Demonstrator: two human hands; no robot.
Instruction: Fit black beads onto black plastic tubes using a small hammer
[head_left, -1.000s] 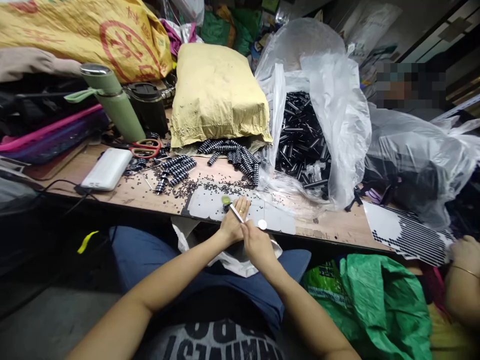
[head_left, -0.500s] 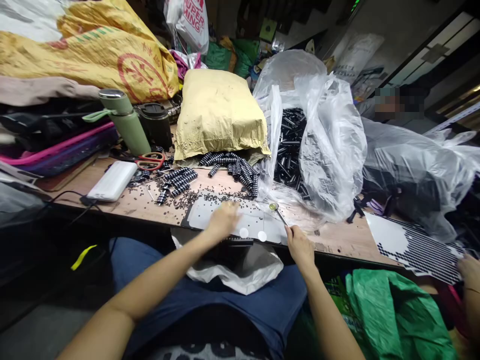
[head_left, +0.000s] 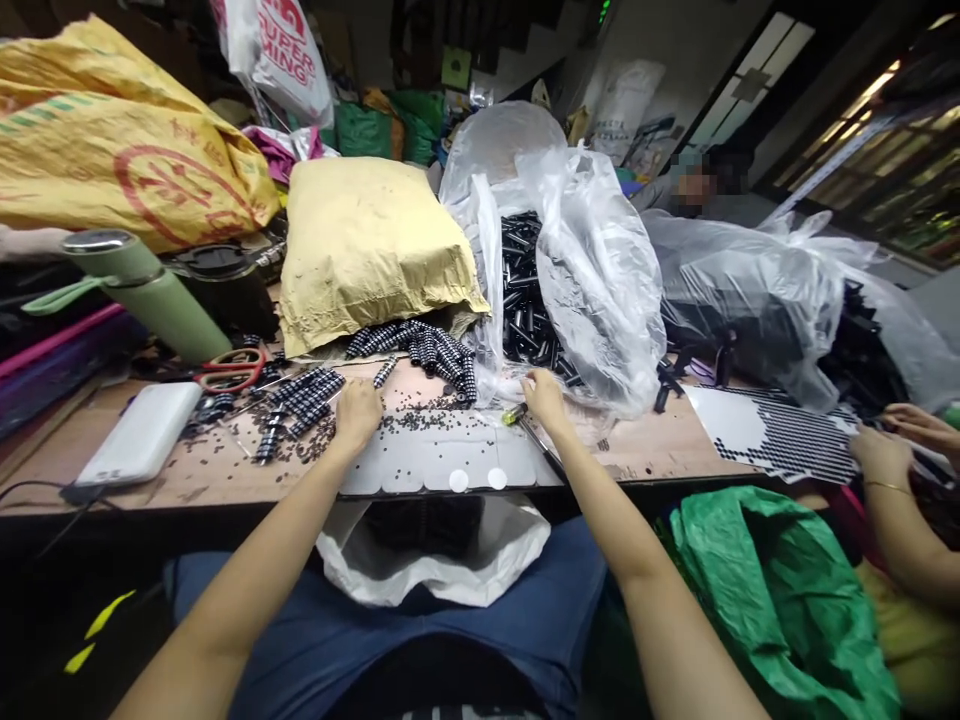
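My left hand [head_left: 358,412] is closed at the right end of the striped black-and-white rolls [head_left: 304,400]; what its fingers grip is hidden. One short striped piece [head_left: 385,372] lies just beyond its fingertips. With fingers drawn together, my right hand [head_left: 545,396] is at the lower edge of the clear plastic bag [head_left: 604,300]; anything in the fingers is too small to make out. A metal tool with a yellow-green end [head_left: 514,413] rests beside and below this hand. Tiny dark beads [head_left: 420,410] are scattered around a grey-white sheet [head_left: 420,455] bearing two white discs [head_left: 478,480].
A yellow sack [head_left: 375,240] stands behind striped rolls. Left are red-handled scissors [head_left: 232,370], a white box [head_left: 140,433] and a green bottle [head_left: 150,295]. An open white bag [head_left: 435,580] hangs below the edge. Another person's hands [head_left: 885,455] work at the far right.
The view has turned right. My left hand has moved left to the striped rolls. My right hand has let go of the tool and reached forward. Another person's hands show more fully.
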